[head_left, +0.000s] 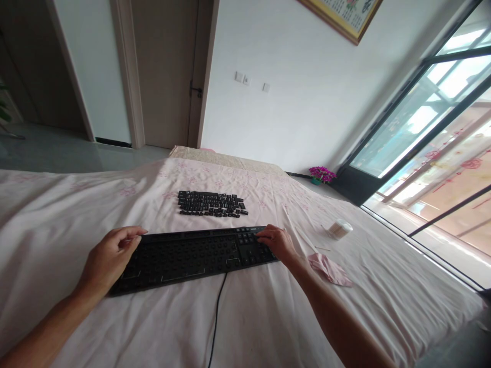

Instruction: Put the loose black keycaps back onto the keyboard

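A black computer keyboard [184,255] lies on the bed, tilted slightly in view. Most of its main area has lost its keycaps; keys still sit on the number pad side. My left hand [115,250] grips the keyboard's left end, thumb and fingers closed at its upper corner. At the right end, my right hand [279,243] is closed, fingertips pinched together over the number pad keys; whatever is between them is hidden. Just beyond the keyboard, loose black keycaps [210,203] are laid out in rows on the sheet.
A pale flowered sheet [253,317] covers the bed. The keyboard's cable [218,317] runs toward me. To the right are a clear tub of cotton swabs [340,229], a thin stick [322,249] and a crumpled pink cloth [330,269].
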A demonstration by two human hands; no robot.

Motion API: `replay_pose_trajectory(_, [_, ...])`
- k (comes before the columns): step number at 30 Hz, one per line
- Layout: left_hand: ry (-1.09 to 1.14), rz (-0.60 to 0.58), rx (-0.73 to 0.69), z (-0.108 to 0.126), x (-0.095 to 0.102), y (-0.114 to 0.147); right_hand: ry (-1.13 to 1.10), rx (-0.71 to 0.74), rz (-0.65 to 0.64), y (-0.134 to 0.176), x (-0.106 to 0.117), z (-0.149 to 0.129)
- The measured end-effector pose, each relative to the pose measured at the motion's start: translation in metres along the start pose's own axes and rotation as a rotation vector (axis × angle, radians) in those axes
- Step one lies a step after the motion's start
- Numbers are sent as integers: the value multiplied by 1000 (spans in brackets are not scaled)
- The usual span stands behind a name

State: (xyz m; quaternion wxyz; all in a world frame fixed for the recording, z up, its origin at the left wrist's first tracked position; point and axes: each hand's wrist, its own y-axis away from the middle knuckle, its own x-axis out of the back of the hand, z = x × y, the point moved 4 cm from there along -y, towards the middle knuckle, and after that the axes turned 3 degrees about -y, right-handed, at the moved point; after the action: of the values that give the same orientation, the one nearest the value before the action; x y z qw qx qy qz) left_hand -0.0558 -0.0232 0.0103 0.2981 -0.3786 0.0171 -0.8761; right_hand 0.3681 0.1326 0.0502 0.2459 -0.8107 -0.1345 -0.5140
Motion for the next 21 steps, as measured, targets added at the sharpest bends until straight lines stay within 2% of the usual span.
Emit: replay_pose_trajectory(21, [-4, -20, -16, -5, -4, 0, 60, 148, 4, 6, 1, -6])
